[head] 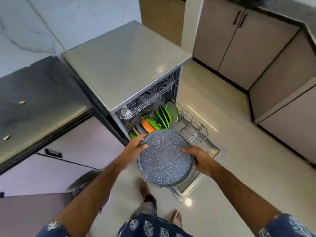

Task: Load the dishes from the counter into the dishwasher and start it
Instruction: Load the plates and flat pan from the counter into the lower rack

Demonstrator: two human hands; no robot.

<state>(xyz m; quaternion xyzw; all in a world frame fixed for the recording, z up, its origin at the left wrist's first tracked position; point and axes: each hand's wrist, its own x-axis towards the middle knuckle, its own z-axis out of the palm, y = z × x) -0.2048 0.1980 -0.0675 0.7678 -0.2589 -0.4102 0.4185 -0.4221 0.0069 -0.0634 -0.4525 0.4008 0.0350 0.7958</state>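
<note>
- While both hands carry it, the round grey speckled plate (165,158) sits in the air above the open dishwasher door (196,183), just in front of the pulled-out lower wire rack (191,124).
- Left hand (135,147) grips the rim at the upper left, thumb on the plate face, other fingers hidden under the edge.
- Right hand (199,159) grips the right rim, fingers curled round the edge and thumb on top.
- Handling, my read: stiff, looks like glazed ceramic or stoneware, so moderately heavy and breakable if it knocks the rack wires or the door.
- Surface looks smooth and could be slippery if wet; cannot tell from here whether it is wet.
- Raised rim is the sensible hold point; opposite-edge grip with 2 hands as now gives good control when tipping it upright for a slot.
- Rack contents: a row of plates standing on edge, several bright green ones (162,117), 1 orange (147,125), 1 pale green plate (172,111) at the far end, plus some grey or beige ones at the near left, partly hidden by the held plate.
- Right part of the rack shows bare wire tines, so free slots look available there.
- Upper rack (153,94) is inside the grey dishwasher (123,62); a white cup (124,111) sits at its left end, rest too dim to tell.
- Dark counter (34,100) on the left holds 2 small pale scraps.
</note>
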